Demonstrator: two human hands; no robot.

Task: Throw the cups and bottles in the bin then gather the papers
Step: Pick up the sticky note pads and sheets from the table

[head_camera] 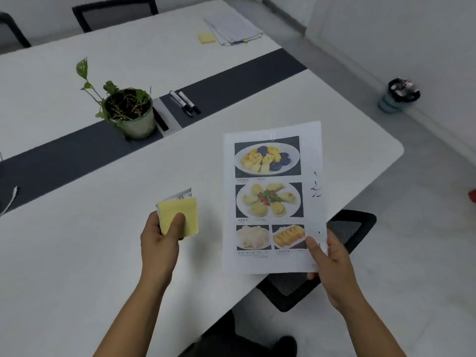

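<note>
My right hand (328, 264) pinches the lower right corner of a clipped paper sheet (273, 199) printed with food photos, held above the white table (77, 253). My left hand (161, 233) grips a yellow sticky-note pad (179, 215) with a folded printed paper behind it. At the table's far end lies a stack of white papers (233, 28) with another yellow sticky pad (206, 37) beside it. On the floor at the right stands a small blue bin (398, 96) with a black liner and rubbish inside.
A potted plant (128, 112) stands on the dark strip down the table's middle, with two markers (184, 102) to its right. A black mesh chair (332, 256) sits under the table's near right corner. Two more chairs stand at the far side.
</note>
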